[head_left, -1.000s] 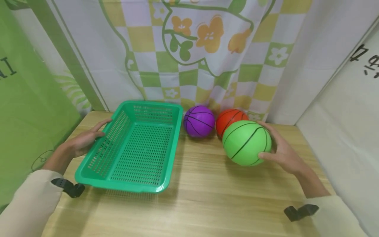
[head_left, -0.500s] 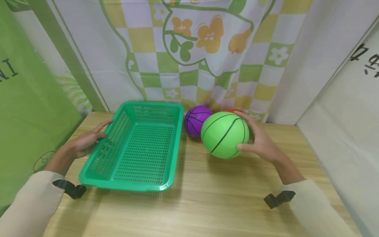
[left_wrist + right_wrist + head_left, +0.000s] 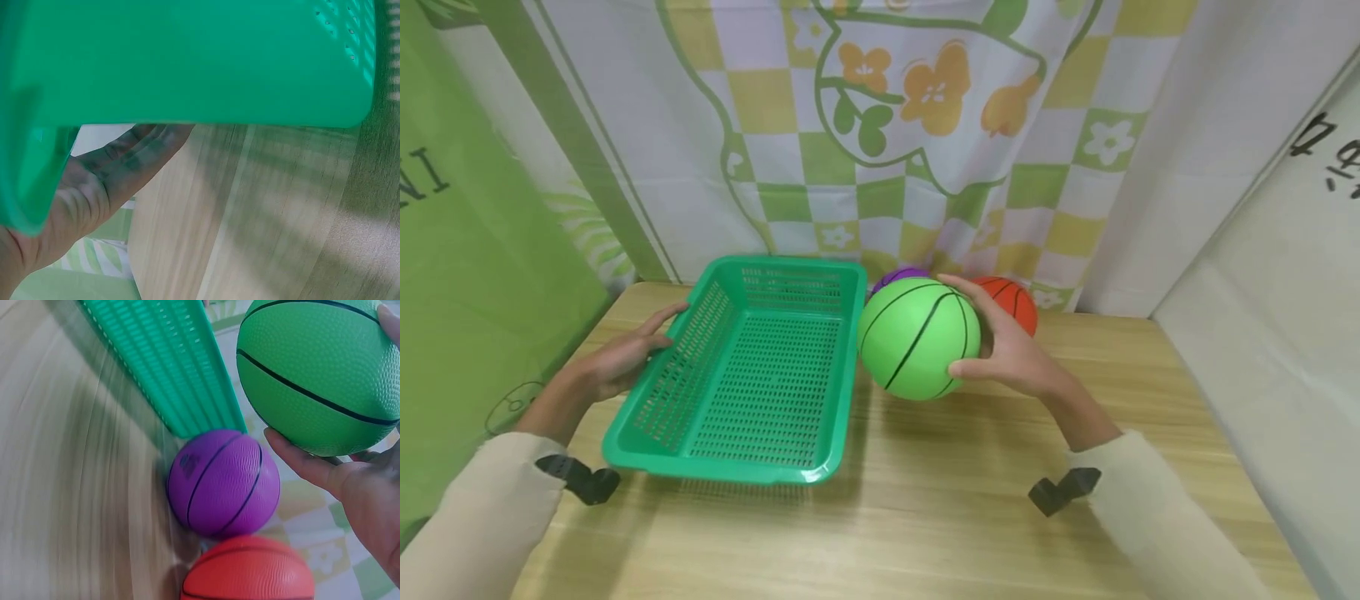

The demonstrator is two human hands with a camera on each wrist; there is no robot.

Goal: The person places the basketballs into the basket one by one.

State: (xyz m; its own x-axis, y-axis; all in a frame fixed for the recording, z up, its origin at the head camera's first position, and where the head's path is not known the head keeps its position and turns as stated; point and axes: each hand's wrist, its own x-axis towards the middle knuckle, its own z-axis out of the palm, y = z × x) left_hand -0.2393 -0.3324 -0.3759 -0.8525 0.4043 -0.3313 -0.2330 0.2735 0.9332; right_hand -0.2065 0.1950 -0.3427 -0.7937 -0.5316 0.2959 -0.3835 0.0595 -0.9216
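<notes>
A green toy basketball [image 3: 917, 340] is gripped in my right hand [image 3: 1011, 354], thumb on its near side and fingers round its far side. In the right wrist view it is held up apart from a purple ball [image 3: 224, 484] and a red ball [image 3: 250, 572]. The head view has the ball beside the right rim of a green plastic basket [image 3: 842, 400], partly covering the purple ball. My left hand [image 3: 617, 362] holds the basket's left rim; its fingers [image 3: 144, 165] are partly hidden by the basket wall.
The basket stands on a wooden table [image 3: 925, 500], with nothing inside it. Behind the table hangs a checked curtain [image 3: 820, 158]. A green cloth [image 3: 482, 250] borders the left and a white one [image 3: 1285, 275] the right.
My right hand has carried the green ball left, from in front of the red ball to the basket's right side. The basket has shifted slightly right, with my left hand still at its rim.
</notes>
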